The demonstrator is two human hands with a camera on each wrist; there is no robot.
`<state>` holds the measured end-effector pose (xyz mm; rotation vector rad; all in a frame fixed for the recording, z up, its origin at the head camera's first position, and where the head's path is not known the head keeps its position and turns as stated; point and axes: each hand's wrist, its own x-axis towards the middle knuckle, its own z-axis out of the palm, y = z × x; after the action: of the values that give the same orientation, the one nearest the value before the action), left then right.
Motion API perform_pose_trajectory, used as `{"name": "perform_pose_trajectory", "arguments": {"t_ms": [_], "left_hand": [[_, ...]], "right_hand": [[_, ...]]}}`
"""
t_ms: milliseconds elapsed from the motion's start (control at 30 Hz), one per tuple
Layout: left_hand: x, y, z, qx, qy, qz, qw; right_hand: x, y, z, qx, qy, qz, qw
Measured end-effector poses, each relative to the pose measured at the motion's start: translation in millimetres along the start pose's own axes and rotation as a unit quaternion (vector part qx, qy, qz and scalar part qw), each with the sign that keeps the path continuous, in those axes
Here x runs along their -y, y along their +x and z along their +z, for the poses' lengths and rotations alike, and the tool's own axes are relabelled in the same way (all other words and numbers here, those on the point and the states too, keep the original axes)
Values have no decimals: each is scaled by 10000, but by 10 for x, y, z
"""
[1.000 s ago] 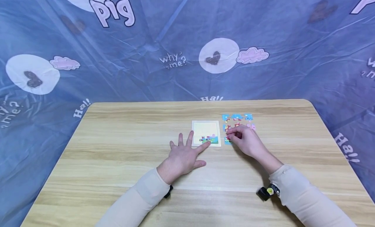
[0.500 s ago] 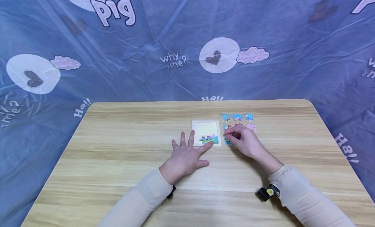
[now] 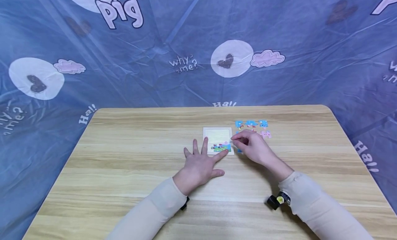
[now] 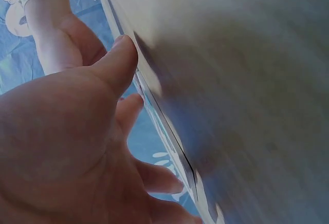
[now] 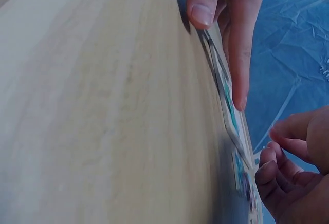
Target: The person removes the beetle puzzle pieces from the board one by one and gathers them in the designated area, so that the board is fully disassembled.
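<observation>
A white square puzzle tray (image 3: 217, 128) lies on the table, with joined jigsaw pieces (image 3: 221, 147) in its lower right part. My left hand (image 3: 198, 168) rests with spread fingers over the tray's lower left side; its index fingertip touches the joined pieces near the bottom right corner. At the tray's right edge, my right hand (image 3: 252, 147) has thumb and index finger brought together. No piece shows between those fingertips in the right wrist view, where my right hand (image 5: 298, 167) stands beside the tray's edge. Part of a blue piece (image 3: 239, 151) shows below the right fingertips.
Loose jigsaw pieces lie right of the tray: a back row of blue pieces (image 3: 251, 123) and a pink piece (image 3: 265, 134), with others partly hidden by the right hand. The wood-grain table (image 3: 130, 147) ends at a blue printed cloth (image 3: 149, 78).
My right hand has moved left from the loose pieces to the tray's right edge, its fingertips together throughout. My left hand has slid slightly right, index finger still on the joined pieces.
</observation>
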<state>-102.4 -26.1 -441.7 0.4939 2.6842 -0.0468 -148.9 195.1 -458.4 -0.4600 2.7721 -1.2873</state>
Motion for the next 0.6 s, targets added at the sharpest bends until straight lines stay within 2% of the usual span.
{"name": "perform_pose_trajectory", "arguments": {"t_ms": [400, 600], "left_hand": [[-24, 37, 24, -27, 28, -70, 10000], [-35, 54, 29, -12, 12, -136, 9999]], "right_hand": [[75, 118, 93, 203, 28, -38, 9998], [106, 177, 141, 270, -91, -204, 9994]]}}
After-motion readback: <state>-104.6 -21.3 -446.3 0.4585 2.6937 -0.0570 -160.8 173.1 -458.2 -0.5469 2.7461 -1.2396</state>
